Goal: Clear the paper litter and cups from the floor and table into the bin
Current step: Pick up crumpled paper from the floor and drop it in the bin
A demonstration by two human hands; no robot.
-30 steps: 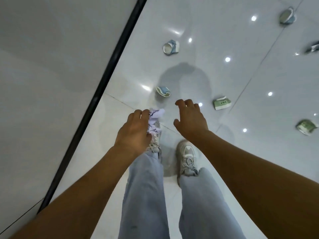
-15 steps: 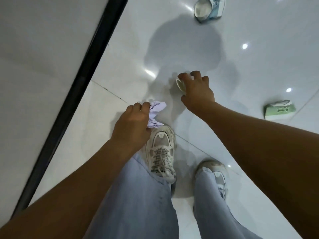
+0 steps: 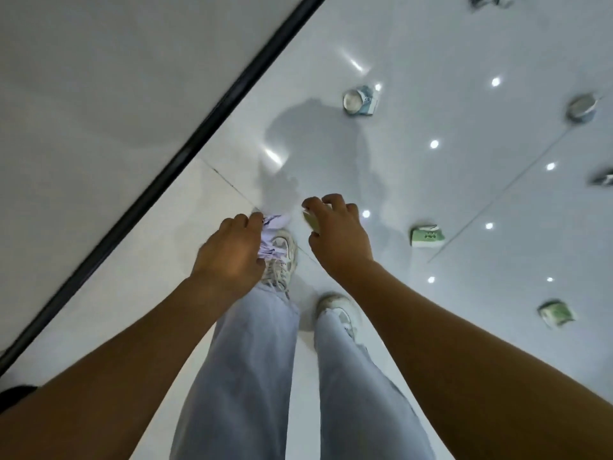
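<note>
Nearest the camera, two bare forearms are stretched forward over pale blue denim trouser legs [image 3: 252, 376], whose soft, loose cloth falls onto a pair of worn off-white sneakers [image 3: 282, 257] with mesh panels and laces. Just beyond the knees, a crumpled wad of white paper [image 3: 273, 227], creased and faintly printed, is gripped by the left hand [image 3: 232, 254], the fingers being curled tightly round it so that only its ragged end sticks out past the knuckles above the left shoe. Beside it, a small paper cup [image 3: 311, 220] is clasped by the right hand [image 3: 338, 237]; only a pale greenish strip of its wall is seen between the thumb and the bent fingers, and the rest is hidden by the hand. Both held things are kept off the glossy white tiled floor [image 3: 464, 194], a smooth, hard surface on which round ceiling lights and a grey shadow are mirrored. To the right, a green paper cup [image 3: 427, 236] is lying on its side on the tiles, and nearer the right edge a second, crushed green cup [image 3: 556, 313] is lying well apart from it. Farther on, a pale blue cup [image 3: 360, 101] is tipped over with its round mouth turned toward the camera, and another cup [image 3: 582, 108] of greyish blue is lying near the right edge. On the left, a thin black strip [image 3: 166, 171] is run diagonally along the foot of a matt, pale grey wall [image 3: 99, 94].
</note>
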